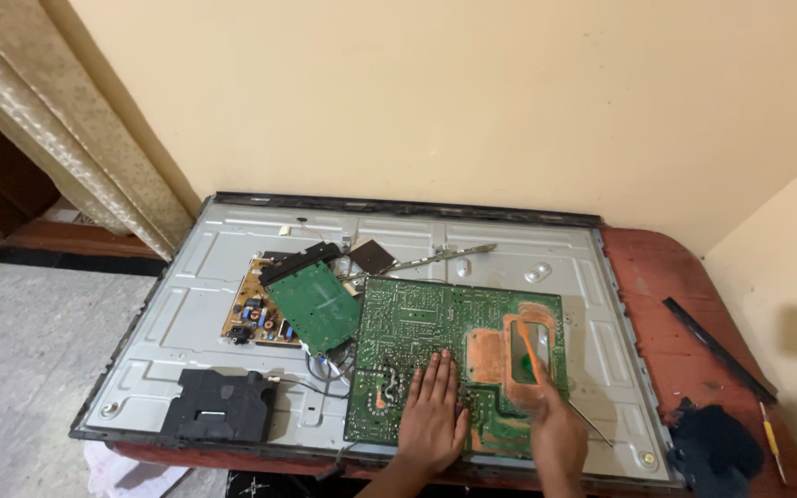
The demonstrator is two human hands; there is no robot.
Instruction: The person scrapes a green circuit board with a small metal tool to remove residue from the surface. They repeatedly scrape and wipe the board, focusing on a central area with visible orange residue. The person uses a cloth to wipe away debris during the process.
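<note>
The large green circuit board [454, 355] lies solder side up on the grey metal back panel [196, 304] of a flat screen, at its near right part. The left hand [433, 415] rests flat on the board's near edge, palm down, fingers straight and close together. The right hand [557, 433] is closed around a thin tool with an orange handle [529, 355], whose orange end lies over the copper area of the board. A smaller green board [315, 304] lies tilted to the left, partly over a brown board [253, 314]. A black speaker [219, 415] sits near the panel's front left corner. The panel lies on a red table [675, 323].
</note>
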